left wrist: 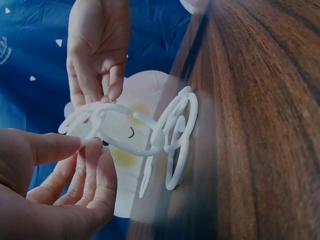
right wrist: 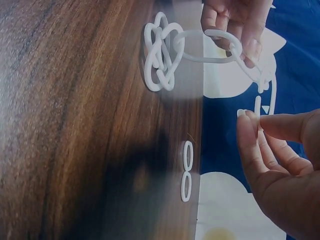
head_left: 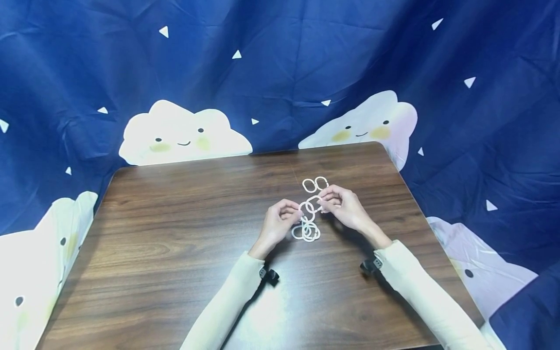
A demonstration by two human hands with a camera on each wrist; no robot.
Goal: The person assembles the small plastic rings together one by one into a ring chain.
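My left hand [head_left: 278, 222] pinches a white plastic C-shaped link [right wrist: 247, 71] between thumb and index finger. Hooked through it is a second white link [right wrist: 273, 95], which my right hand [head_left: 345, 208] pinches near its open end. In the right wrist view a narrow gap shows between that link's two ends. From the left hand's side, another joined link [right wrist: 210, 60] runs down to a cluster of linked white links [right wrist: 149, 72] on the table. Both hands are just above the tabletop, close together. Fingers partly hide the pinched spots.
Two loose white links [right wrist: 185, 156] lie side by side on the wooden table [head_left: 183, 243], beyond the hands. A blue curtain [head_left: 280, 73] with clouds and triangles hangs behind the table and along its sides. Each wrist wears a small black camera [head_left: 272, 277].
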